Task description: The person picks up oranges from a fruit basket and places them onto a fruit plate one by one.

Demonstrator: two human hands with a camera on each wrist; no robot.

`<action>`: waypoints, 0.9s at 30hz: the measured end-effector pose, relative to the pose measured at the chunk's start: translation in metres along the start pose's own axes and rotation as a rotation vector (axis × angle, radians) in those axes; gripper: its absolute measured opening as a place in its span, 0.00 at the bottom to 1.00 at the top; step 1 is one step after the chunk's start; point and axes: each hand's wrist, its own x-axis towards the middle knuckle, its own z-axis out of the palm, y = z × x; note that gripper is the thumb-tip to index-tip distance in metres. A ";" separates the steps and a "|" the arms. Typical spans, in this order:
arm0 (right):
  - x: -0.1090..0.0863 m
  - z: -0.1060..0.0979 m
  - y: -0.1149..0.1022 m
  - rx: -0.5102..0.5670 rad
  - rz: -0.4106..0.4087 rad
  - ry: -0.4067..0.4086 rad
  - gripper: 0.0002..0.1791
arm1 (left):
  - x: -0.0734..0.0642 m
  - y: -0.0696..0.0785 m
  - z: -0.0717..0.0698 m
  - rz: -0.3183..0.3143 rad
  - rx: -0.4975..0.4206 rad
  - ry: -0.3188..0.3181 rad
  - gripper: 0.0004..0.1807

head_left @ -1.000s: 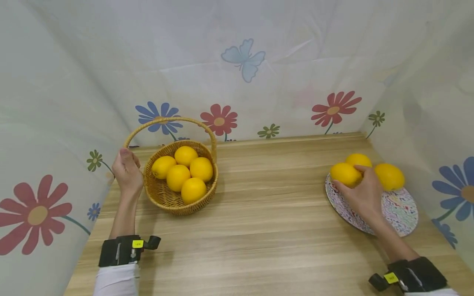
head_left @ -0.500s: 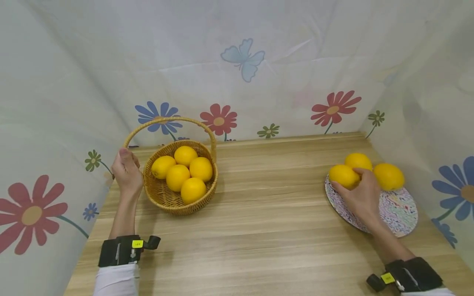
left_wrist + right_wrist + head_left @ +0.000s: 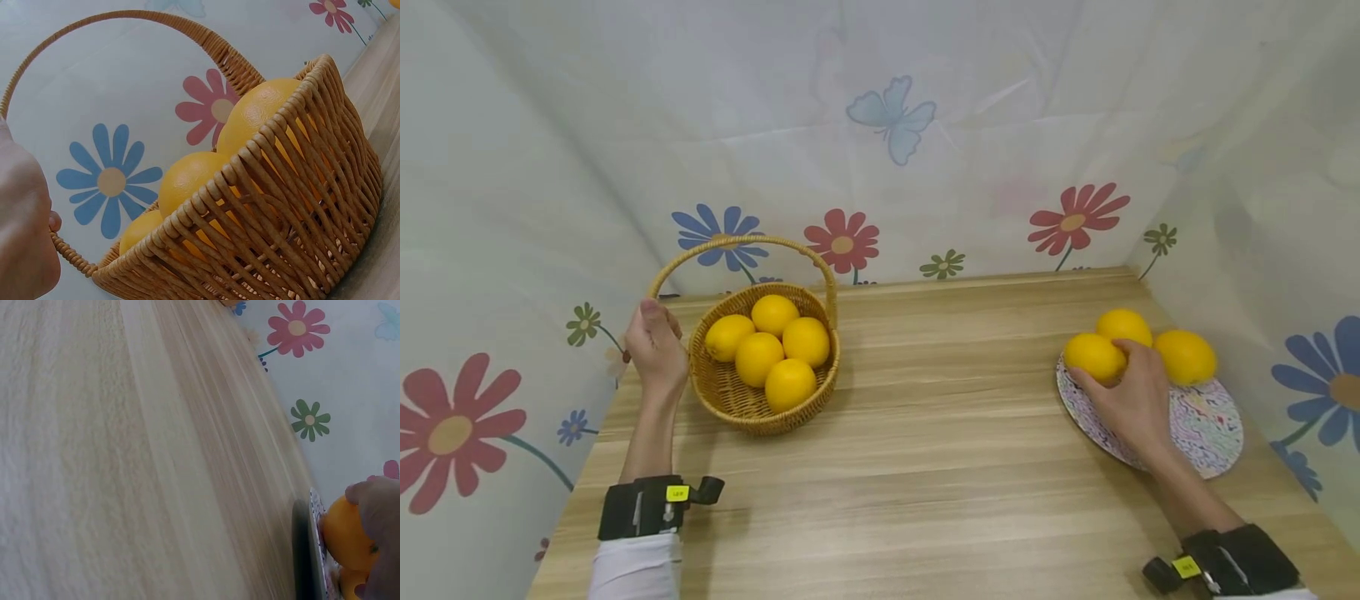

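Note:
My left hand [image 3: 658, 346] grips the left side of the wicker basket's handle [image 3: 741, 242], its fingers curled round it. The woven basket [image 3: 767, 427] stands on the table and holds several yellow lemons [image 3: 790, 385]. In the left wrist view, the basket's near wall [image 3: 281, 206] partly hides the lemons [image 3: 194, 178]. Over at the right, my right hand [image 3: 1131, 400] pinches a lemon [image 3: 1093, 357] between thumb and fingers, at the left rim of a patterned plate [image 3: 1206, 433]. Two more lemons, one behind [image 3: 1123, 325] and one to the right [image 3: 1185, 357], lie on the plate.
The wooden table [image 3: 925, 458] stretches between basket and plate. A white curtain [image 3: 985, 167] printed with flowers and a butterfly encloses the back and both sides. Each wrist wears a black strap [image 3: 640, 510] with a small camera.
My right hand has shifted very slightly left, still round the same lemon. The left hand and basket look unmoved. The left curtain has drifted a little to the left.

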 end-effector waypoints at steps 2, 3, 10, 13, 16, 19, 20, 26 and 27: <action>0.001 -0.001 -0.001 -0.002 -0.009 -0.005 0.47 | 0.000 0.001 0.000 -0.012 -0.003 0.000 0.28; 0.002 -0.002 -0.001 -0.003 -0.010 -0.010 0.47 | 0.000 0.001 -0.001 -0.018 -0.003 -0.003 0.28; 0.009 -0.015 -0.012 -0.037 -0.025 -0.043 0.49 | 0.000 0.001 -0.001 -0.033 -0.002 -0.005 0.27; 0.012 -0.023 -0.020 -0.058 -0.024 -0.068 0.51 | 0.000 0.000 0.000 -0.022 -0.010 -0.004 0.28; 0.014 -0.030 -0.026 -0.080 -0.045 -0.084 0.54 | 0.001 -0.002 0.000 -0.007 -0.014 -0.001 0.28; 0.014 -0.036 -0.031 -0.098 -0.070 -0.095 0.55 | 0.001 -0.003 0.000 0.010 -0.014 0.003 0.28; 0.014 -0.037 -0.032 -0.100 -0.079 -0.098 0.56 | 0.001 -0.004 0.000 0.015 -0.015 0.005 0.28; 0.014 -0.041 -0.040 -0.115 -0.100 -0.124 0.56 | 0.001 -0.003 0.001 0.016 -0.021 0.012 0.28; 0.014 -0.041 -0.042 -0.115 -0.107 -0.125 0.56 | 0.001 -0.003 0.001 0.014 -0.020 0.012 0.28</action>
